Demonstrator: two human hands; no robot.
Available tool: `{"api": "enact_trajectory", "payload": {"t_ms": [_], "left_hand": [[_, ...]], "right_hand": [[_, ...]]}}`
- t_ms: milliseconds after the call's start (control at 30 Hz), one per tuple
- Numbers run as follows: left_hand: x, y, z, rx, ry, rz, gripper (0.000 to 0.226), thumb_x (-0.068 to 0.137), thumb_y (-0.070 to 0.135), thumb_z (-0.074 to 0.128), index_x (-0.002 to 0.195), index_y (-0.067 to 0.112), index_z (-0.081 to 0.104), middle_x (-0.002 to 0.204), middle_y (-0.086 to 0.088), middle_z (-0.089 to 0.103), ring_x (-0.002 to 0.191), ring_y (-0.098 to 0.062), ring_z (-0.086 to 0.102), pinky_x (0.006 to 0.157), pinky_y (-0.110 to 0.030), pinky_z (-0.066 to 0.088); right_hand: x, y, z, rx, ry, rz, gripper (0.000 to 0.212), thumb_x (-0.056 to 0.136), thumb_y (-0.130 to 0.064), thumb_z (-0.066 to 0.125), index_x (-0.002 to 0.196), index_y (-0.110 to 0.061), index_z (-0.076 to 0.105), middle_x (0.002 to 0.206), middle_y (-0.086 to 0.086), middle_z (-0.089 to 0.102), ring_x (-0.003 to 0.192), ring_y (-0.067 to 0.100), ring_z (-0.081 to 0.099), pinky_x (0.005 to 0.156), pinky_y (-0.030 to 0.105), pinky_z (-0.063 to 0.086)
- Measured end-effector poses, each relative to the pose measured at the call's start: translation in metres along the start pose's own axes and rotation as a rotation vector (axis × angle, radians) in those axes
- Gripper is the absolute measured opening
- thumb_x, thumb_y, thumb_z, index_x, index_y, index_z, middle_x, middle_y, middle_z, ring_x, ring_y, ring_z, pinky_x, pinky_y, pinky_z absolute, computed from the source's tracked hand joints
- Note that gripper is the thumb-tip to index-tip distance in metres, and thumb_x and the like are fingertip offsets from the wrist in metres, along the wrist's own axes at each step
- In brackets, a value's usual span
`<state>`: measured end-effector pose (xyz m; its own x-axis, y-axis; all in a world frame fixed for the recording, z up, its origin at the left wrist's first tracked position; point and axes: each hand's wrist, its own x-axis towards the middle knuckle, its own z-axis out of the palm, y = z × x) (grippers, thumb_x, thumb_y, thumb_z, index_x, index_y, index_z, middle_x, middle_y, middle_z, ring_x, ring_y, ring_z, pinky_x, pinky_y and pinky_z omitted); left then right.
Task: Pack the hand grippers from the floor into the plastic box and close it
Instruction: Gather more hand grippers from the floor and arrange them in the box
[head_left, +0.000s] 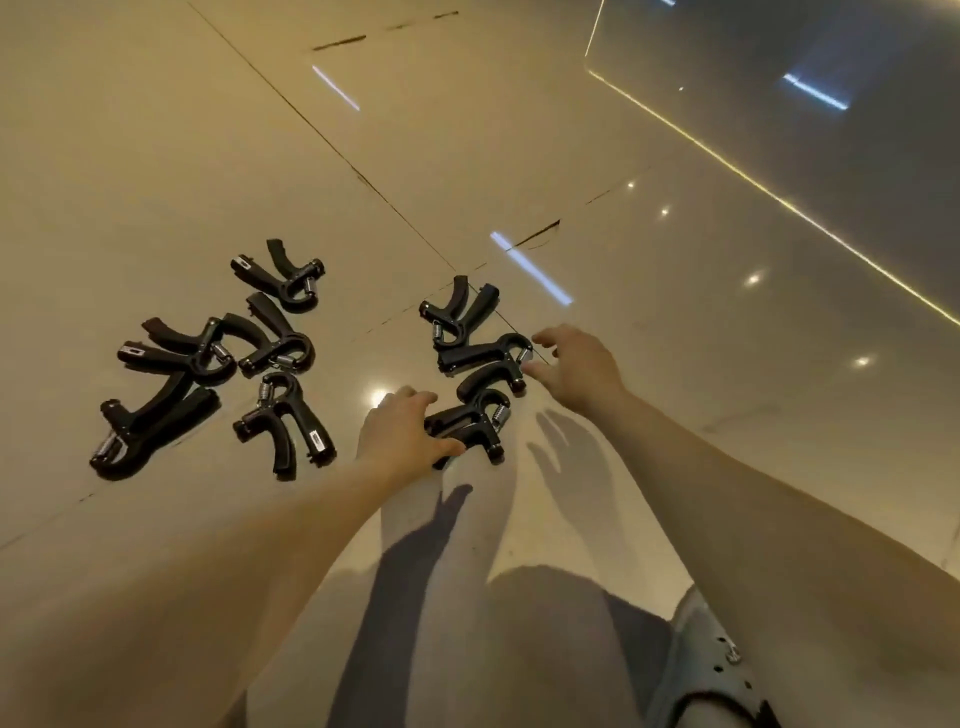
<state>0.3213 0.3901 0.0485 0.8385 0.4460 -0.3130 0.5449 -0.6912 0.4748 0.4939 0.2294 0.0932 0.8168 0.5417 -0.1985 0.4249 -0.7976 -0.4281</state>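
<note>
Several black hand grippers with steel springs lie on the glossy beige floor (649, 312) in two clusters. The left cluster (218, 358) holds several, untouched. The right cluster has three. My left hand (402, 431) grips the handles of the nearest hand gripper (478, 421), thumb below and fingers on top. My right hand (576, 369) hovers with fingers spread beside the middle hand gripper (483, 356), thumb tip at its sprung head. The far one (457, 314) lies free. No plastic box is in view.
My bent leg and a grey perforated clog (711, 665) fill the bottom right. A darker floor zone edged by a yellow light line (779, 200) runs across the upper right. Tile joints cross the floor near the right cluster.
</note>
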Motion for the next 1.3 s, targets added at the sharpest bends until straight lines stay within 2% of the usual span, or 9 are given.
{"api": "enact_trajectory", "payload": {"t_ms": [133,367,433,567,700,833,1033,1167,1300], "left_hand": [[0.016,-0.005,0.031,0.043,-0.012,0.037,0.076,0.070,0.061,0.079,0.135,0.028,0.057,0.115,0.006,0.055,0.106,-0.015,0.048,0.095,-0.035,0.045],[0.023,-0.021,0.039,0.109,0.013,0.054,0.061,0.077,0.054,0.075,0.131,0.031,0.056,0.110,0.008,0.051,0.102,-0.014,0.043,0.093,-0.035,0.044],[0.014,-0.037,0.034,0.092,0.028,0.007,0.057,0.075,0.052,0.076,0.125,0.031,0.057,0.106,0.011,0.049,0.100,-0.011,0.042,0.091,-0.033,0.045],[-0.010,-0.070,0.024,-0.011,0.131,-0.212,0.060,0.070,0.048,0.081,0.118,0.027,0.052,0.106,0.010,0.047,0.098,-0.011,0.049,0.083,-0.028,0.045],[-0.015,-0.080,0.018,-0.210,0.176,-0.335,0.056,0.073,0.039,0.082,0.115,0.026,0.049,0.104,0.007,0.056,0.093,-0.013,0.059,0.079,-0.032,0.054],[-0.009,-0.072,0.019,-0.401,0.191,-0.395,0.055,0.080,0.027,0.080,0.121,0.023,0.043,0.100,0.005,0.060,0.090,-0.013,0.060,0.073,-0.023,0.046],[-0.015,-0.070,0.029,-0.534,0.224,-0.311,0.058,0.081,0.026,0.078,0.133,0.028,0.052,0.114,0.009,0.061,0.108,-0.012,0.058,0.093,-0.032,0.050],[-0.024,-0.064,0.023,-0.577,0.288,-0.291,0.057,0.080,0.027,0.078,0.131,0.031,0.052,0.107,0.010,0.062,0.103,-0.012,0.061,0.086,-0.028,0.050],[-0.031,-0.046,0.011,-0.567,0.294,-0.210,0.058,0.080,0.029,0.080,0.129,0.036,0.050,0.104,0.011,0.059,0.098,-0.015,0.061,0.084,-0.035,0.055]], "right_hand": [[0.037,0.015,0.020,-0.013,-0.045,-0.019,0.048,0.091,-0.041,0.069,0.134,-0.022,0.061,0.126,0.000,0.062,0.112,0.021,0.058,0.092,0.040,0.050],[0.070,0.017,0.056,-0.070,-0.158,-0.109,0.047,0.088,-0.040,0.072,0.131,-0.025,0.062,0.121,-0.003,0.059,0.110,0.021,0.054,0.088,0.041,0.051],[0.076,0.015,0.064,-0.122,-0.173,-0.145,0.053,0.086,-0.042,0.073,0.135,-0.026,0.059,0.127,-0.003,0.057,0.117,0.022,0.051,0.092,0.041,0.049],[0.088,0.012,0.075,-0.254,-0.207,-0.226,0.063,0.082,-0.046,0.075,0.138,-0.029,0.053,0.135,-0.002,0.056,0.125,0.024,0.045,0.101,0.043,0.040],[0.089,0.005,0.083,-0.376,-0.214,-0.248,0.063,0.079,-0.055,0.073,0.133,-0.031,0.054,0.123,-0.002,0.058,0.118,0.025,0.048,0.096,0.042,0.041],[0.063,0.001,0.099,-0.426,-0.185,-0.280,0.071,0.079,-0.064,0.070,0.138,-0.031,0.048,0.118,0.000,0.055,0.109,0.023,0.049,0.091,0.040,0.044],[0.027,-0.002,0.112,-0.191,-0.173,-0.185,0.068,0.076,-0.064,0.071,0.134,-0.033,0.054,0.104,-0.005,0.050,0.092,0.018,0.053,0.078,0.038,0.052],[0.009,-0.007,0.099,0.030,-0.138,-0.088,0.064,0.077,-0.057,0.075,0.132,-0.029,0.057,0.103,-0.004,0.053,0.090,0.017,0.056,0.075,0.034,0.050],[-0.016,-0.010,0.074,0.179,-0.063,-0.008,0.057,0.077,-0.052,0.079,0.125,-0.027,0.063,0.105,-0.005,0.066,0.095,0.017,0.061,0.077,0.033,0.048]]}}
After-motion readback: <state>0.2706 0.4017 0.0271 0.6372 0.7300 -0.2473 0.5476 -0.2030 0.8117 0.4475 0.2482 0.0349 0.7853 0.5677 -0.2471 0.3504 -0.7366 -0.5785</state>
